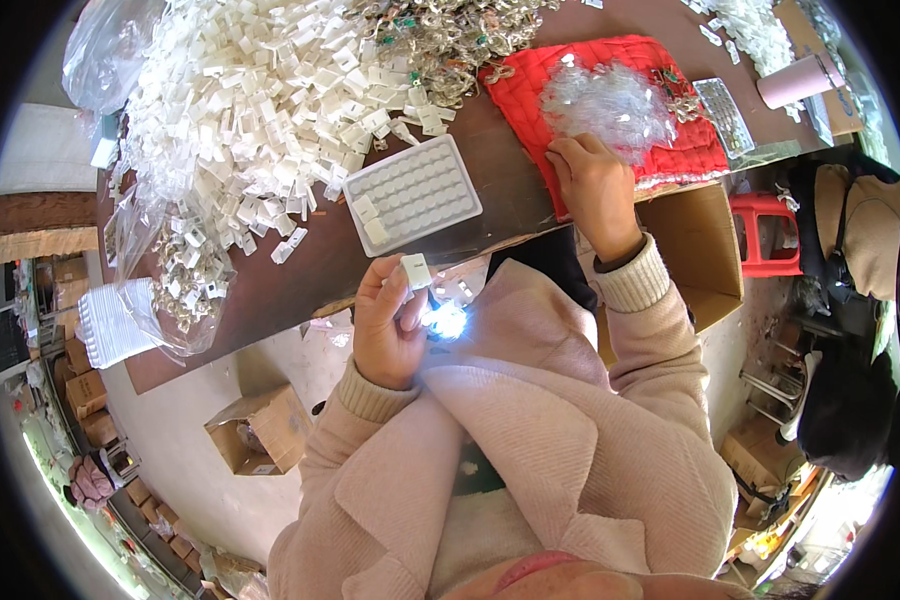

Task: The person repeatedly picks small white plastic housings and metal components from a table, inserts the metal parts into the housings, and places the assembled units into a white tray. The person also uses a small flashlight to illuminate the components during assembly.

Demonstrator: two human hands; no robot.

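My left hand [389, 325] is closed around a small white plastic box [416, 271], held up between thumb and fingers just off the table's front edge. A glaring white light [445, 321] shines beside those fingers; I cannot tell whether it belongs to the box. My right hand [598, 190] hovers at the left edge of a red quilted cloth [530, 110]. Its fingertips are pinched together next to a heap of clear plastic pieces [610, 105], and whatever they hold is too small to make out. Between my hands and the piles lies a white moulded tray [415, 190] with a few white boxes in its left corner.
A large heap of white plastic boxes [260, 110] covers the table's left, beside a pile of metallic parts [450, 40]. A filled clear tray [723, 117] and a pink tumbler [800, 80] stand at right. Cardboard boxes [260, 432] and a red stool [765, 235] are below table level.
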